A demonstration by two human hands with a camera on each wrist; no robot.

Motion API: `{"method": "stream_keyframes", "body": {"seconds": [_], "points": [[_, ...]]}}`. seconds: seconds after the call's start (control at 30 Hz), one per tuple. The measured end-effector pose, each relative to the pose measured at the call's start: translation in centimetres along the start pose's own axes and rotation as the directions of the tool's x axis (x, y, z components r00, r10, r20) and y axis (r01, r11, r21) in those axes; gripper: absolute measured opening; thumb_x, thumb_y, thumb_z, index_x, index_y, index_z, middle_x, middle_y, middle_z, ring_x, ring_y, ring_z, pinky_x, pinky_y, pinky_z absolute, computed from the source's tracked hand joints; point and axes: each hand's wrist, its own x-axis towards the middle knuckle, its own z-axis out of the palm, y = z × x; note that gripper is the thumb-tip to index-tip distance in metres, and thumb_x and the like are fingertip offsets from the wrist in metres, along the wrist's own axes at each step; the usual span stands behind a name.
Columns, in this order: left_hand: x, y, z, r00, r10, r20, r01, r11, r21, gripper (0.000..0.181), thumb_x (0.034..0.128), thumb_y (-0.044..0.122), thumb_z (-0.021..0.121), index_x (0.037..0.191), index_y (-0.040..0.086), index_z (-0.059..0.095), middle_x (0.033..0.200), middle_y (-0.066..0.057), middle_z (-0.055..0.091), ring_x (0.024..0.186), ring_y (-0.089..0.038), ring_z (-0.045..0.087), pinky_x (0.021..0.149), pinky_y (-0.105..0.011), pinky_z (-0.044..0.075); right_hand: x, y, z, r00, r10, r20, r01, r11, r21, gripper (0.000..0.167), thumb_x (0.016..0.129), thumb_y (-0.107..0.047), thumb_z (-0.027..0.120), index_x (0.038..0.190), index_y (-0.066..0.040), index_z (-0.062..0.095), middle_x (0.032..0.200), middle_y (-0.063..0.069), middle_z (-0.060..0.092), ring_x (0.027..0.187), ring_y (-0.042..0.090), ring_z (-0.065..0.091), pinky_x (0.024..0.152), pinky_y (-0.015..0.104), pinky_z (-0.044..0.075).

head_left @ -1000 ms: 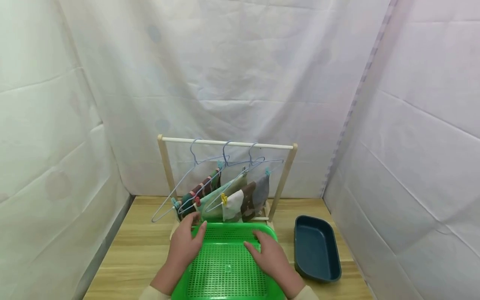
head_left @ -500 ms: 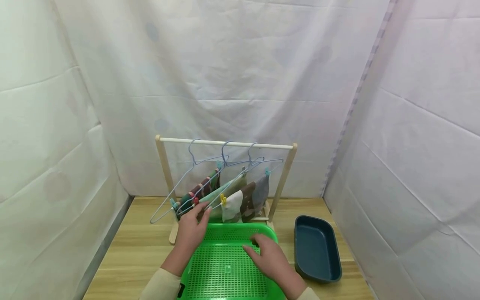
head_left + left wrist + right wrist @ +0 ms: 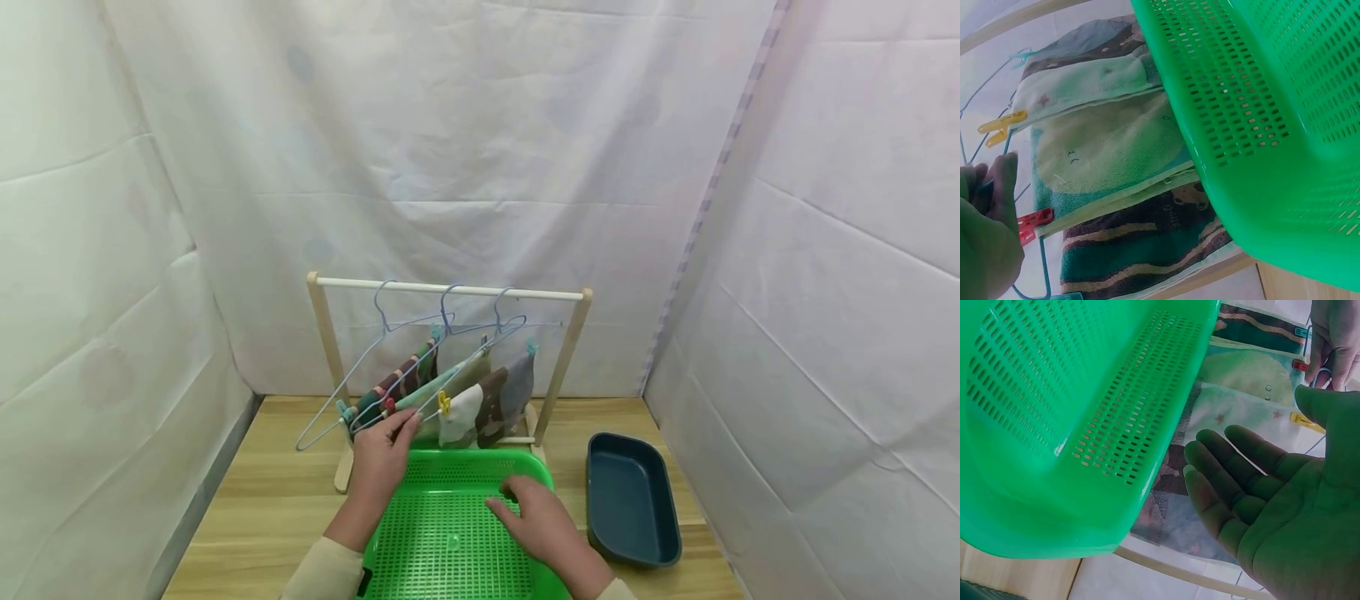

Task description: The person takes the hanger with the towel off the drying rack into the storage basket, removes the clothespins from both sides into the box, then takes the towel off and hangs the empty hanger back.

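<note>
My left hand (image 3: 381, 454) pinches the near corner of the rightmost blue wire hanger (image 3: 431, 398), just beside a yellow clothespin (image 3: 1002, 127). Clipped to that hanger is a white, brown and grey towel (image 3: 495, 408). A green and beige towel (image 3: 1110, 144) hangs from the middle hanger, fixed by a red clothespin (image 3: 1035, 225). On the left hanger is a dark green and brown striped towel (image 3: 1138, 250) with teal clothespins. My right hand (image 3: 542, 518) hovers over the green basket (image 3: 450, 575), fingers relaxed and holding nothing.
The hangers hook over the white bar (image 3: 420, 287) of a small wooden rack at the back of the wooden table (image 3: 247, 517). A dark blue tray (image 3: 632, 500) stands to the right of the basket. White cloth walls enclose the table.
My left hand has moved forward and slightly up from the basket's far left edge to the hanger's near corner and now pinches it. The right hand has stayed nearly in place.
</note>
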Motion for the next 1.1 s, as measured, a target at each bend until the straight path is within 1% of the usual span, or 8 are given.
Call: {"method": "stream_keyframes", "body": {"seconds": [0.07,0.13,0.23,0.47,0.7,0.93,1.03,1.1], "points": [[0.0,-0.2,0.1,0.997,0.061,-0.057,-0.061,0.998,-0.010,0.011,0.1032,0.013,0.082,0.110,0.008,0.088,0.094,-0.004,0.084,0.081,-0.015,0.079,0.066,-0.019,0.062,0.0,0.0,0.1,1.000,-0.002,0.012,0.002,1.000,0.002,0.045,0.111,-0.054,0.065,0.127,-0.013,0.074,0.125,0.008,0.074,0.110,0.030,0.073,0.085,0.051,0.065],[0.1,-0.4,0.1,0.987,0.114,-0.111,-0.117,0.993,-0.023,0.009,0.1019,0.009,0.082,0.108,0.006,0.088,0.092,-0.006,0.084,0.079,-0.018,0.080,0.066,-0.014,0.061,-0.1,0.0,0.1,1.000,0.001,0.017,-0.001,1.000,0.006,0.047,0.111,-0.055,0.065,0.128,-0.013,0.074,0.125,0.008,0.074,0.111,0.031,0.073,0.087,0.052,0.065],[0.1,-0.3,0.2,0.975,0.153,-0.164,-0.164,0.985,-0.051,0.009,0.1010,0.005,0.082,0.108,0.002,0.087,0.094,-0.009,0.084,0.079,-0.023,0.082,0.067,-0.010,0.060,-0.1,0.1,0.1,1.000,0.002,0.019,-0.002,1.000,0.009,0.047,0.111,-0.055,0.064,0.128,-0.012,0.074,0.125,0.008,0.074,0.113,0.032,0.073,0.088,0.053,0.064],[0.1,0.0,0.2,0.973,0.128,-0.193,-0.145,0.987,-0.076,0.011,0.1016,0.008,0.082,0.109,0.001,0.087,0.095,-0.011,0.084,0.079,-0.024,0.083,0.065,-0.009,0.059,-0.3,0.2,0.0,1.000,0.005,0.030,-0.005,1.000,0.011,0.049,0.112,-0.054,0.064,0.128,-0.009,0.073,0.124,0.008,0.074,0.111,0.031,0.073,0.087,0.053,0.064],[0.3,0.2,-0.1,0.962,0.168,-0.214,-0.188,0.979,-0.080,0.010,0.1016,0.007,0.082,0.107,0.001,0.087,0.094,-0.011,0.084,0.077,-0.022,0.082,0.065,-0.011,0.061,-0.3,0.4,0.1,0.999,0.025,0.039,-0.025,1.000,0.011,0.056,0.111,-0.058,0.062,0.131,-0.007,0.073,0.127,0.009,0.073,0.113,0.033,0.072,0.088,0.055,0.064],[0.4,0.5,-1.5,0.954,0.180,-0.239,-0.207,0.974,-0.093,0.007,0.1010,0.004,0.082,0.105,0.002,0.087,0.097,-0.009,0.084,0.081,-0.011,0.080,0.066,-0.010,0.060,-0.3,0.5,0.1,0.998,0.027,0.051,-0.028,0.999,0.029,0.055,0.111,-0.056,0.063,0.132,-0.006,0.071,0.129,0.012,0.072,0.114,0.034,0.072,0.088,0.055,0.064],[0.5,0.6,-2.3,0.950,0.190,-0.247,-0.221,0.969,-0.107,0.009,0.1009,0.002,0.081,0.106,0.003,0.088,0.097,-0.009,0.084,0.081,-0.011,0.080,0.067,-0.012,0.062,-0.3,0.6,0.1,0.998,0.032,0.053,-0.033,0.999,0.027,0.056,0.111,-0.058,0.063,0.131,-0.006,0.071,0.128,0.011,0.072,0.113,0.034,0.072,0.088,0.054,0.064],[0.5,0.6,-2.7,0.951,0.188,-0.245,-0.227,0.963,-0.143,0.010,0.1006,-0.001,0.080,0.108,0.001,0.087,0.096,-0.011,0.084,0.080,-0.015,0.081,0.068,-0.015,0.064,-0.3,0.7,0.1,0.998,0.035,0.052,-0.036,0.999,0.025,0.055,0.111,-0.057,0.063,0.132,-0.007,0.071,0.128,0.010,0.072,0.114,0.034,0.072,0.089,0.054,0.064]]}}
